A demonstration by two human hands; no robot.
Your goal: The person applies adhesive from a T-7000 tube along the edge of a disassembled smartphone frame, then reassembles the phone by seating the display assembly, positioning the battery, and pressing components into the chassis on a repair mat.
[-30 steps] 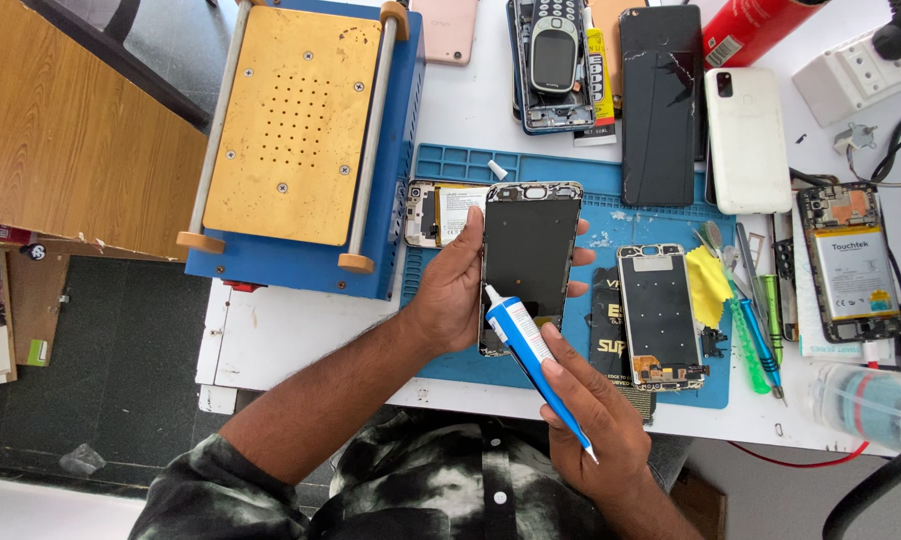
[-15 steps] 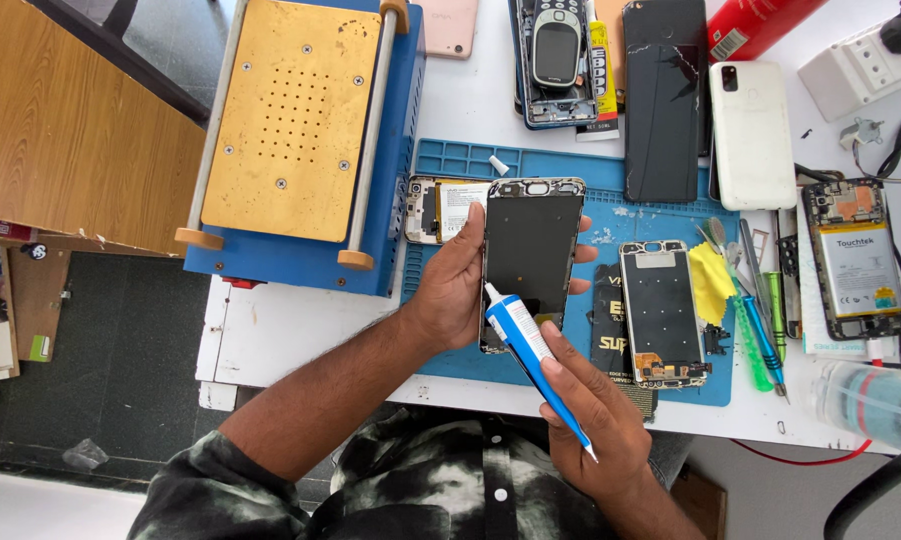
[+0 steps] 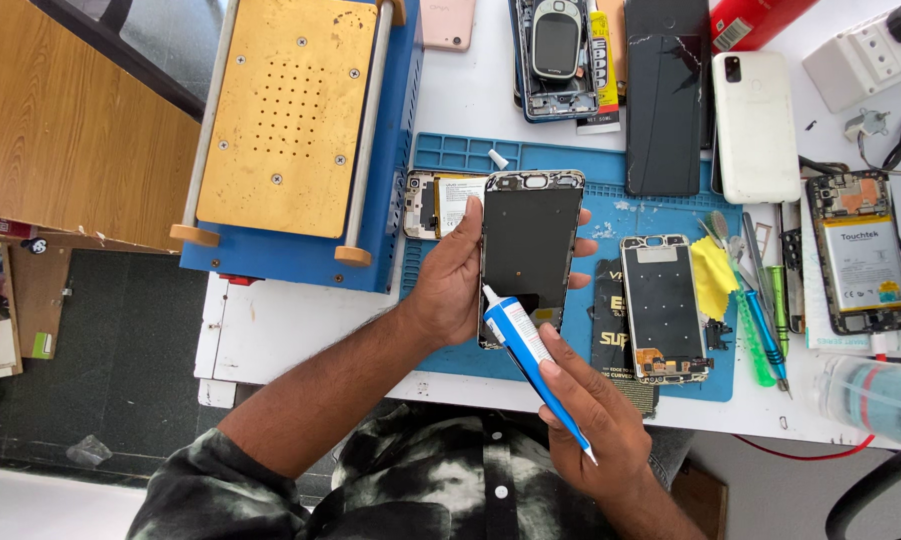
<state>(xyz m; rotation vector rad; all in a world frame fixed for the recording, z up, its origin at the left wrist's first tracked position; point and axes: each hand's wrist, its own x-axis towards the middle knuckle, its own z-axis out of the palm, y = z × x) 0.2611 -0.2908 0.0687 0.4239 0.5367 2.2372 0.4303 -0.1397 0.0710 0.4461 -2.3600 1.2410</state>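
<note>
My left hand grips a phone frame with a black panel, holding it upright over the blue work mat. My right hand holds a blue and white glue tube, its white nozzle touching the lower left edge of the phone frame. Both forearms come up from the bottom of the view.
A blue machine with a yellow perforated plate stands at the left. Another open phone frame, a yellow cloth, screwdrivers, a white phone, a cracked black phone and an opened phone with battery lie around.
Both hands, the phone frame and the tube stay almost where they were. The view has only shifted slightly.
</note>
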